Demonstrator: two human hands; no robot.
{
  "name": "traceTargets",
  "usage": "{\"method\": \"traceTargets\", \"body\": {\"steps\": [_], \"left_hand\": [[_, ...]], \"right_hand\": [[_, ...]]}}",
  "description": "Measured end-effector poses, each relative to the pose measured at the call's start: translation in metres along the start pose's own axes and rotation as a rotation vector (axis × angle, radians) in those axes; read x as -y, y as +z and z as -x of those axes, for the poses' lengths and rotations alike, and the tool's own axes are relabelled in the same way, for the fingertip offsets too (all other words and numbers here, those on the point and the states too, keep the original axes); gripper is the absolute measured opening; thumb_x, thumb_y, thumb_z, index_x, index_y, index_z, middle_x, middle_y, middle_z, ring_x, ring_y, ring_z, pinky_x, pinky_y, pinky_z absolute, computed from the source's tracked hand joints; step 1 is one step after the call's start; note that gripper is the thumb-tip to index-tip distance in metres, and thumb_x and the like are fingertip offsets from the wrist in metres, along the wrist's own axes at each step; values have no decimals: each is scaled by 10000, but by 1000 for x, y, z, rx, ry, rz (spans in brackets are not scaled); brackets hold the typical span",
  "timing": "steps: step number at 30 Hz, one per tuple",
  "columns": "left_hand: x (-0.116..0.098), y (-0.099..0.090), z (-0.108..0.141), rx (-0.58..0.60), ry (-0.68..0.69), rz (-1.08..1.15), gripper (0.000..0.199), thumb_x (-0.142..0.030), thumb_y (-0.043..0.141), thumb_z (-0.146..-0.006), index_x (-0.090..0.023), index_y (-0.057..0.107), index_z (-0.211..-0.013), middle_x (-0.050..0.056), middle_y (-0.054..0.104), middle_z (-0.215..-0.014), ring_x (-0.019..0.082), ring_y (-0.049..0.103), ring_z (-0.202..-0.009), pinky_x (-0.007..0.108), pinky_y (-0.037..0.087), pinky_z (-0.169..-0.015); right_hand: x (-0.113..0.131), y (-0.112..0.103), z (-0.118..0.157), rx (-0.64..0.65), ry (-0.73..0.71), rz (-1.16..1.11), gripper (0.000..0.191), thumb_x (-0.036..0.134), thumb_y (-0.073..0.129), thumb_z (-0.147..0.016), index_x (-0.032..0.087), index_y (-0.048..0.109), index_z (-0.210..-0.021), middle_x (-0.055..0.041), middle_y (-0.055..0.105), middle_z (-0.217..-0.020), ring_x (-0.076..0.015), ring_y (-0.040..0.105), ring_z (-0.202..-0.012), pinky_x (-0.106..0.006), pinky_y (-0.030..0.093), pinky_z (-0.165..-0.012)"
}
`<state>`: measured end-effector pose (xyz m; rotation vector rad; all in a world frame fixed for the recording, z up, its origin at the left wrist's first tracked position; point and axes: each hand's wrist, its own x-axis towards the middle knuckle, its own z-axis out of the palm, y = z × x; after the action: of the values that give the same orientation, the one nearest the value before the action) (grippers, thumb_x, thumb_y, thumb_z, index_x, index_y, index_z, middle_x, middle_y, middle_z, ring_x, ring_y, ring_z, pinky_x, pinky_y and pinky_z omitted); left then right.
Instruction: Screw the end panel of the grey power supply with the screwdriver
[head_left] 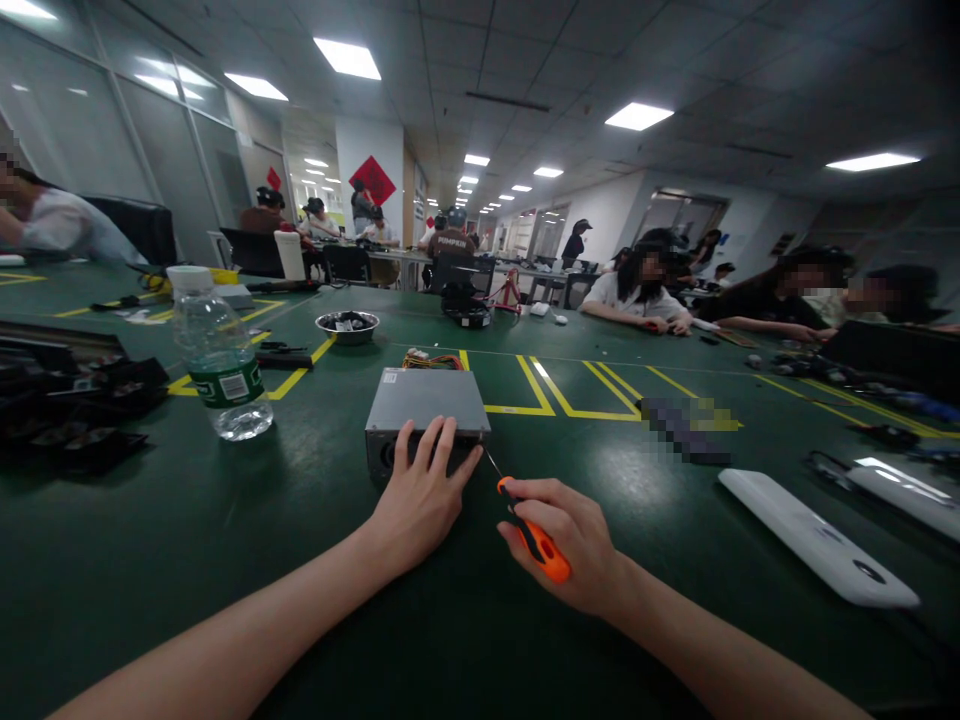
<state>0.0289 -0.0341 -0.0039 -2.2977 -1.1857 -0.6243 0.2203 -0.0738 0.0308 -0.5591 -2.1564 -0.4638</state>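
Observation:
A grey metal box [431,397] with a fan grille on its near side rests on the green table [337,620]. Colored wires [431,360] bunch up behind it. My left hand [424,500] lies on the box's near side and top edge, fingers spread. In my right hand [566,535] is an orange and black screwdriver [551,558], held by its handle. The thin shaft points up and left, its tip at or close to the box's near right corner; exact contact is too small to tell.
A water bottle [229,375] and a metal bowl of small parts [348,327] stand left of the box. Black parts [75,400] lie far left. At right are a white device [817,540] and a dark, blurred object [682,430]. People sit across the table.

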Motion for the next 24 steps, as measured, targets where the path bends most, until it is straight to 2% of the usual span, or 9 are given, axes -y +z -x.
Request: {"method": "traceTargets", "body": {"steps": [5,10,16,18,21,24], "left_hand": [[-2,-1,-1,-13,-6,11,509,-262,580,-775,-259,495,-1276,189,377,-1382,370,311,-1292,602,205,-1028],[-2,-2,-2,-8,-5,18,486,-248,553,-793,-245,499,-1276,201,374,-1376,373,305,-1295,606,203,-1027],[3,-2,1,-12,11,112,503,-199,565,-773,-275,501,-1266,172,325,-1408,361,269,-1319,596,174,-1051],[8,-5,3,9,24,178,484,-153,571,-742,-276,540,-1210,151,296,-1428,348,246,-1334,585,170,-1061],[17,-10,4,29,31,266,326,-79,506,-734,-212,607,-1014,131,305,-1432,298,252,-1343,533,189,-1081],[25,-12,3,-60,-74,311,241,-67,421,-784,-178,566,-940,121,415,-1369,232,330,-1308,448,281,-1059]], "right_hand": [[-1,-4,0,-13,-13,-16,168,159,561,-815,150,476,-960,-124,661,-876,-162,658,-743,-266,559,-603],[-1,-9,0,-64,-95,-44,201,148,564,-800,147,460,-973,-124,661,-865,-154,653,-722,-265,551,-586],[0,-4,1,-78,-172,-67,179,145,560,-793,141,469,-948,-134,654,-882,-156,646,-743,-267,549,-593],[0,-2,2,-82,-192,-89,191,134,565,-781,133,475,-950,-136,649,-892,-163,649,-773,-269,552,-613],[0,-1,3,-70,-210,-107,231,102,581,-745,128,484,-953,-137,644,-910,-167,650,-806,-268,554,-644],[1,0,4,-48,-212,-111,241,85,583,-727,136,491,-944,-127,649,-912,-157,650,-795,-266,557,-658]]}}
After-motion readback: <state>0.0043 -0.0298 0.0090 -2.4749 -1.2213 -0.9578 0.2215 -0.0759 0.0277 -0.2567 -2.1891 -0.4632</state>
